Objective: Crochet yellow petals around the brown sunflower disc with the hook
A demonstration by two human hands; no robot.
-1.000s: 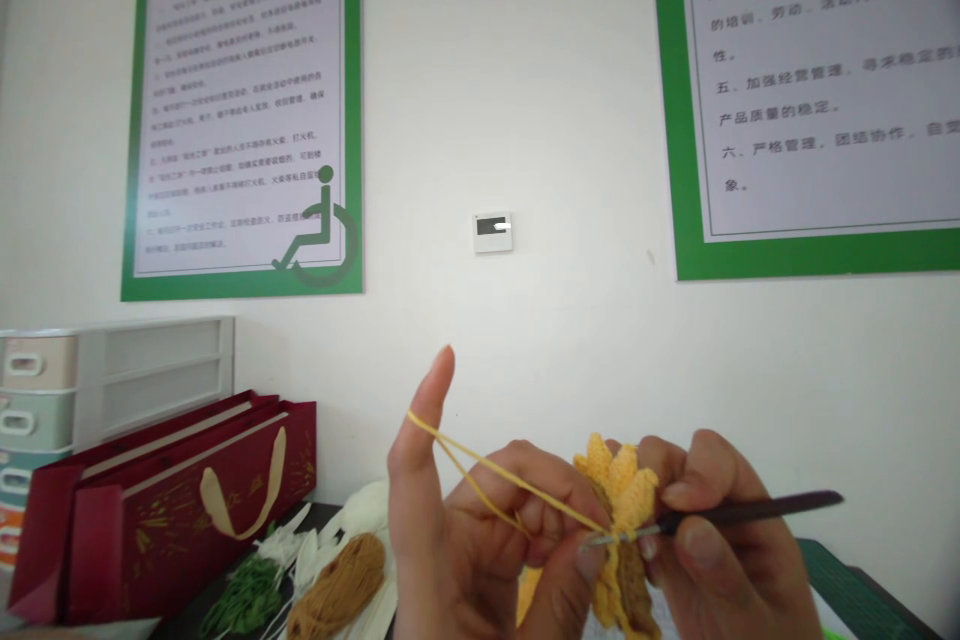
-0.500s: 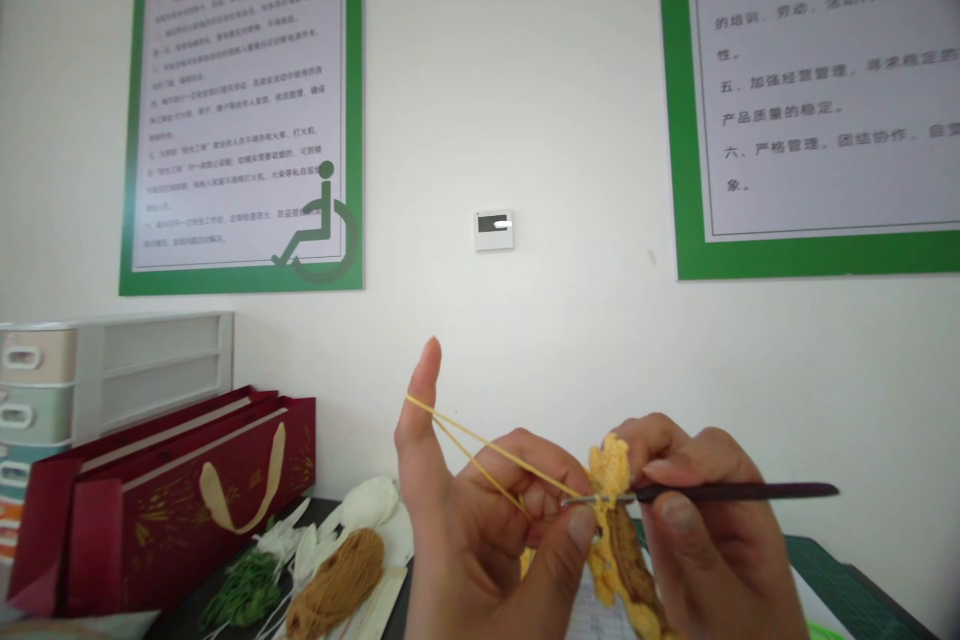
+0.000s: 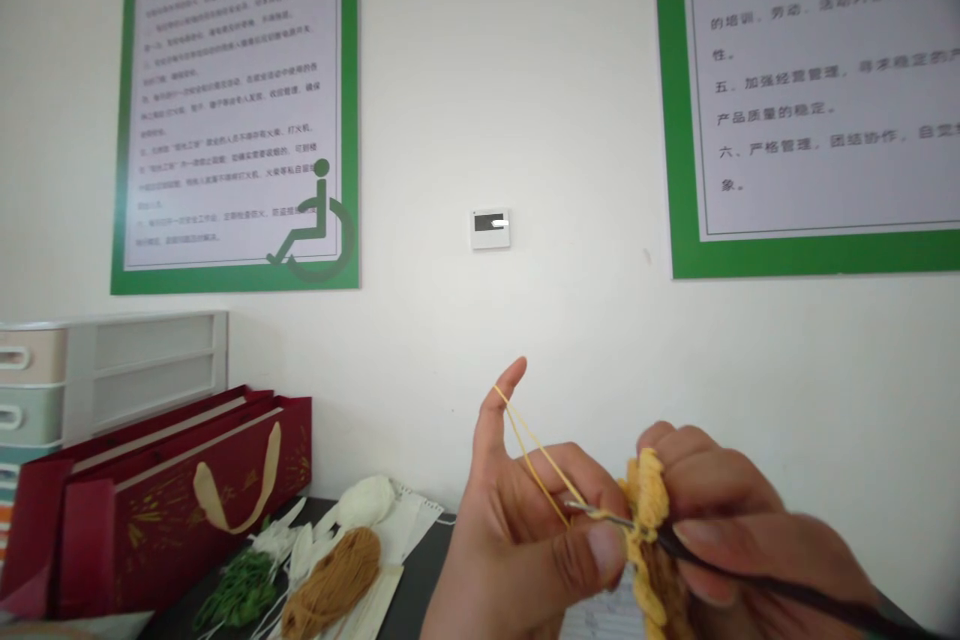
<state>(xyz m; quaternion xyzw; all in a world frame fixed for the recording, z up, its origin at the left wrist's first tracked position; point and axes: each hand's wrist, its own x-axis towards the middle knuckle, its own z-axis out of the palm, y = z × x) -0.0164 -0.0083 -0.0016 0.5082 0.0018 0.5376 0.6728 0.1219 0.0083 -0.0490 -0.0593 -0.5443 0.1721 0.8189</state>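
My left hand (image 3: 525, 530) pinches the edge of a yellow and brown crochet piece (image 3: 649, 500). Its index finger stands raised, with yellow yarn (image 3: 534, 440) looped round it and running down to the stitches. In my right hand (image 3: 750, 520) is a crochet hook (image 3: 795, 588) with a dark handle, tilted so that the handle drops to the lower right. The hook's metal tip passes by the piece and points left, with yellow yarn at it. Fingers of my right hand also touch the piece from the right. Its lower end leaves the picture.
On the dark table (image 3: 431, 560) at left lie a brown yarn skein (image 3: 334, 585), green yarn (image 3: 238, 588) and white yarn (image 3: 366, 502). Red gift bags (image 3: 172, 510) stand before a drawer unit (image 3: 150, 355). A printed sheet (image 3: 604, 610) lies under my hands. Posters hang on the wall.
Both hands have shifted right with the crochet piece. The hook has turned from nearly level to sloping down to the right, and my raised left finger leans more to the right.
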